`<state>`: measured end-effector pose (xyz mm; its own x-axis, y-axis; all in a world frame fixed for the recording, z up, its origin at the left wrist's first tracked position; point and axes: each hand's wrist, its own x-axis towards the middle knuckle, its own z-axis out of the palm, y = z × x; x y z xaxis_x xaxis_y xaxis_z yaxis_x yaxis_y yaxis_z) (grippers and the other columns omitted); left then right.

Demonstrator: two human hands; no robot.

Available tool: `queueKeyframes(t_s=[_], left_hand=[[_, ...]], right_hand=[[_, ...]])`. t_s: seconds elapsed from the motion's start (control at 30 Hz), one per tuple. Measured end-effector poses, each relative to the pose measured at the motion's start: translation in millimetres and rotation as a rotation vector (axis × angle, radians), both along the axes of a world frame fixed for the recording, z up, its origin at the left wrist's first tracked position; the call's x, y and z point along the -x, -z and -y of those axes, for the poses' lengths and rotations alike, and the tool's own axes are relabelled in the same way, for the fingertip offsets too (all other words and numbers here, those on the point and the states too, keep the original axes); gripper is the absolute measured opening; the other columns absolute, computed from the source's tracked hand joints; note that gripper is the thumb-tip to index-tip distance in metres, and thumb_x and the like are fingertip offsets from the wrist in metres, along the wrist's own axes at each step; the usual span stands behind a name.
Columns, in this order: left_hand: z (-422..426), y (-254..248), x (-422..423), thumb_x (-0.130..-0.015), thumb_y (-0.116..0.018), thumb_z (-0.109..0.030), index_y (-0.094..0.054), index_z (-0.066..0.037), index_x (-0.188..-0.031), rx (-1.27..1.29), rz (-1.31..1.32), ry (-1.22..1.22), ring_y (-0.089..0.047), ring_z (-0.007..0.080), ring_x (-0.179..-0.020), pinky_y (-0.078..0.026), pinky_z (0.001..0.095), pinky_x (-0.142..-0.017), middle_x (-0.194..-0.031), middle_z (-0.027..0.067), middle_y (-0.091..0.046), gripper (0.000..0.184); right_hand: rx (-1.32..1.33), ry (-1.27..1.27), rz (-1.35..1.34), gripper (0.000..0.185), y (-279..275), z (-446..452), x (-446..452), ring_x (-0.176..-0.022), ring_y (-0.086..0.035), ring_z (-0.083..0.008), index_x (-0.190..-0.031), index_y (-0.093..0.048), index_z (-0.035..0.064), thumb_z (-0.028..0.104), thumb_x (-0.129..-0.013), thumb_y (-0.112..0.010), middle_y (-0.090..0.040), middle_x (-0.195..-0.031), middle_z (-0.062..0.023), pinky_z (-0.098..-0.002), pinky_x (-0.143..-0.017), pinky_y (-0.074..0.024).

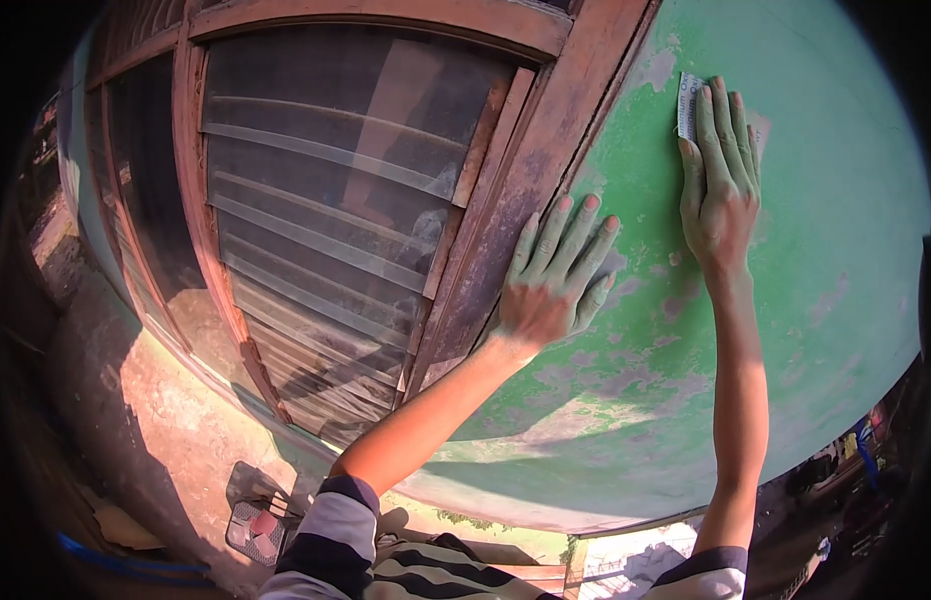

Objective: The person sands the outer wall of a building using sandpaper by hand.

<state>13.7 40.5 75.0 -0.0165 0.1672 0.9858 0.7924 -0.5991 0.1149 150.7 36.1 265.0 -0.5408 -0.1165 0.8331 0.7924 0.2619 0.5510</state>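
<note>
My right hand [724, 195] presses a sheet of sandpaper [688, 106] flat against the green wall [826, 230], high on the right. Printed lettering shows on the sheet's back at the left of the fingers, and another corner sticks out on their right. Lower and to the left, my left hand [548, 285] lies open on the wall beside the wooden window frame [486, 225], fingers spread, holding nothing. Pale dust coats both hands. Around them the paint is worn, with greyish patches and brighter green areas.
A louvred glass window [326, 190] fills the left side. Below it, a small stool or stand [248, 505] on the concrete floor [186, 400] bears several reddish pieces I cannot identify. Blue tubing or cord [126, 567] lies at the lower left. Dark clutter [856, 470] stands at the right edge.
</note>
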Motion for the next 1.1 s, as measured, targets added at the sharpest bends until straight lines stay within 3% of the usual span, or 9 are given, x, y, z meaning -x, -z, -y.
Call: queueKeyframes(t_s=[0.2, 0.3, 0.5, 0.67, 0.73, 0.77, 0.8, 0.97, 1.1], left_hand=[[-1.2, 32.4, 1.1, -0.102, -0.043, -0.043, -0.043, -0.019, -0.155, 0.025, 0.056, -0.059, -0.027, 0.0335, -0.152, -0.020, 0.0520, -0.122, -0.163, 0.0122, -0.032, 0.059], [0.1, 44.9, 0.5, -0.102, -0.042, -0.042, -0.044, -0.019, -0.154, 0.045, 0.084, -0.060, -0.028, 0.0333, -0.151, -0.020, 0.0516, -0.122, -0.163, 0.0122, -0.033, 0.057], [-2.4, 51.9, 1.7, -0.101, -0.044, -0.043, -0.049, -0.016, -0.151, 0.014, 0.073, -0.076, -0.032, 0.0401, -0.148, -0.026, 0.0564, -0.118, -0.160, 0.0177, -0.036, 0.057], [-0.7, 51.1, -0.7, -0.102, -0.040, -0.041, -0.044, -0.019, -0.154, 0.016, 0.092, -0.068, -0.027, 0.0343, -0.152, -0.019, 0.0528, -0.123, -0.163, 0.0132, -0.032, 0.057], [-2.0, 51.2, 1.8, -0.102, -0.040, -0.041, -0.043, -0.019, -0.155, 0.020, 0.079, -0.064, -0.026, 0.0350, -0.152, -0.020, 0.0529, -0.122, -0.163, 0.0133, -0.032, 0.057], [-1.2, 51.4, 3.5, -0.101, -0.043, -0.039, -0.046, -0.018, -0.153, 0.017, 0.078, -0.048, -0.026, 0.0337, -0.152, -0.020, 0.0532, -0.122, -0.164, 0.0133, -0.031, 0.056], [0.7, 50.6, 6.7, -0.101, -0.043, -0.039, -0.046, -0.018, -0.153, 0.005, 0.080, -0.049, -0.026, 0.0337, -0.152, -0.020, 0.0532, -0.122, -0.164, 0.0133, -0.031, 0.056], [6.1, 15.4, 43.9, -0.094, -0.057, -0.023, -0.067, -0.010, -0.130, -0.239, 0.112, 0.120, -0.062, 0.0286, -0.115, -0.039, 0.0513, -0.110, -0.126, 0.0127, -0.065, 0.039], [-3.8, -69.5, 68.9, -0.088, -0.063, -0.011, -0.071, -0.008, -0.109, -0.547, 0.081, 0.166, -0.067, 0.0272, -0.087, -0.053, 0.0429, -0.088, -0.094, 0.0066, -0.069, 0.022]], right_hand=[[-0.112, -0.107, 0.041, 0.038, -80.9, -17.8, 5.8, -0.144, -0.042, -0.0254, -0.143, -0.057, 0.0157, 0.022, -0.107, -0.047, -0.052, -0.151, -0.0043, -0.0396, -0.117, -0.0353], [-0.036, -0.109, -0.110, 0.035, -66.3, -14.9, 16.1, -0.143, -0.044, -0.0257, -0.139, -0.061, 0.0164, 0.022, -0.108, -0.046, -0.057, -0.145, -0.0027, -0.0383, -0.117, -0.0357], [-0.051, -0.113, 0.130, 0.031, 17.5, -13.3, 18.6, -0.137, -0.051, -0.0279, -0.133, -0.066, 0.0143, 0.018, -0.104, -0.054, -0.061, -0.140, -0.0035, -0.0443, -0.113, -0.0412], [-0.025, -0.092, 0.119, 0.031, -41.4, -5.1, 25.8, -0.138, -0.049, -0.0237, -0.134, -0.066, 0.0176, 0.022, -0.106, -0.052, -0.060, -0.141, -0.0017, -0.0355, -0.106, -0.0477], [0.210, -0.137, 0.052, 0.038, -47.9, 18.3, 43.6, -0.143, -0.042, -0.0333, -0.138, -0.058, -0.0001, 0.015, -0.105, -0.044, -0.052, -0.147, -0.0182, -0.0413, -0.117, -0.0339], [0.127, -0.111, -0.122, 0.031, -45.8, -8.5, 38.1, -0.137, -0.051, -0.0232, -0.132, -0.067, 0.0175, 0.024, -0.107, -0.051, -0.062, -0.139, -0.0011, -0.0356, -0.104, -0.0493], [0.013, -0.158, -0.039, 0.029, -37.7, -13.5, 38.9, -0.136, -0.052, -0.0226, -0.130, -0.068, 0.0160, 0.022, -0.106, -0.052, -0.063, -0.137, -0.0006, -0.0355, -0.105, -0.0487], [0.014, -0.174, 0.110, 0.028, 5.7, -7.5, 32.1, -0.132, -0.056, -0.0274, -0.127, -0.068, 0.0089, 0.013, -0.101, -0.058, -0.064, -0.136, -0.0062, -0.0423, -0.109, -0.0469], [0.061, -0.128, 0.204, 0.034, 16.3, 1.9, 25.1, -0.132, -0.056, -0.0279, -0.132, -0.065, 0.0079, 0.013, -0.099, -0.059, -0.062, -0.139, -0.0080, -0.0432, -0.110, -0.0460]])
